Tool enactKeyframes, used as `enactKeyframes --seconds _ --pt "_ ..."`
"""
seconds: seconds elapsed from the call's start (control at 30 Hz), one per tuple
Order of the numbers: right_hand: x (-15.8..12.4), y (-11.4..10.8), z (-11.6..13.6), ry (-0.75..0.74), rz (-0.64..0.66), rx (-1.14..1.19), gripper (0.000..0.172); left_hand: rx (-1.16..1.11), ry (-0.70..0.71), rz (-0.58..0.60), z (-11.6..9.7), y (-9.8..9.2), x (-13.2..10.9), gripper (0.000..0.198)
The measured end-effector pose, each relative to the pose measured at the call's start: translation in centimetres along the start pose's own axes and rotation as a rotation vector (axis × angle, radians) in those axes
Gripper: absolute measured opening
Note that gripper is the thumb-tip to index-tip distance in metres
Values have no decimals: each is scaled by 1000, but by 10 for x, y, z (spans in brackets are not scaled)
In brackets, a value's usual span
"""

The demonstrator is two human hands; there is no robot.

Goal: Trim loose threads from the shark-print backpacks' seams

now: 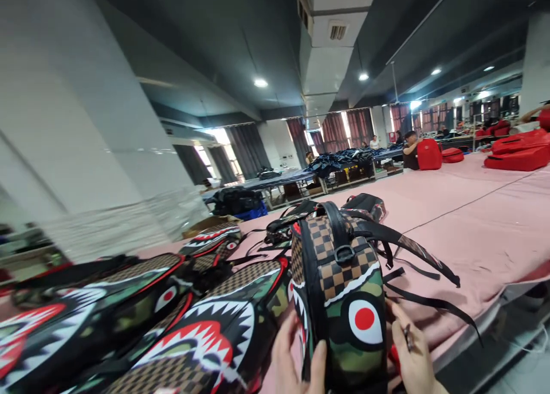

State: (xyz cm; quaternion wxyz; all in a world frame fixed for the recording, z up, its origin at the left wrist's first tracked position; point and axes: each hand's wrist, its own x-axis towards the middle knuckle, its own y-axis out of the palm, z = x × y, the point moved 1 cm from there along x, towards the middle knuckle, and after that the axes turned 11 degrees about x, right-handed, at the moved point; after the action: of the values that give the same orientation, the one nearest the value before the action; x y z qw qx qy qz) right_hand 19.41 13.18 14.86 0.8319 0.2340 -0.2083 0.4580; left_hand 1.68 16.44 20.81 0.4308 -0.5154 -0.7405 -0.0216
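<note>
A checkered and camouflage backpack [350, 285] with a red-and-white eye and black straps stands upright on the pink-covered table [455, 211]. My left hand [296, 354] grips its near left side, thumb and fingers apart around the edge. Against the opposite side is my right hand [410, 348], its fingers curled around a small dark metal tool [408, 338]; most of that tool is hidden, so its kind does not show. To the left lies another backpack [240, 314] of the same pattern, with a shark-mouth print.
More shark-print backpacks [112, 308] lie along the table's left side. Behind the upright one are further bags [292, 222]. Red bags [518, 150] rest at the far right, near a person [411, 150]. A wide pillar [98, 125] rises at the left.
</note>
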Motion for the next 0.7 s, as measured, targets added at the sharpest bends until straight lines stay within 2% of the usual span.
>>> enactKeyframes --seconds 0.13,0.2,0.27,0.37,0.47,0.6,0.7 --pt "27 2 42 -227 25 -65 25 69 255 -156 -20 -35 45 51" --pt "44 12 69 -315 122 -58 24 125 388 -138 -28 -44 59 49" --pt "62 25 94 -337 235 -104 33 185 477 -80 -35 -48 66 48" --pt "87 42 121 -244 334 -317 53 251 545 -39 -42 -49 70 44" --pt "104 48 134 -161 432 -376 52 245 531 13 -46 -52 77 40" --pt "115 44 133 -67 505 9 12 226 490 90 -51 -58 90 30" --pt "115 37 128 -24 488 153 28 224 508 134 -57 -61 97 24"
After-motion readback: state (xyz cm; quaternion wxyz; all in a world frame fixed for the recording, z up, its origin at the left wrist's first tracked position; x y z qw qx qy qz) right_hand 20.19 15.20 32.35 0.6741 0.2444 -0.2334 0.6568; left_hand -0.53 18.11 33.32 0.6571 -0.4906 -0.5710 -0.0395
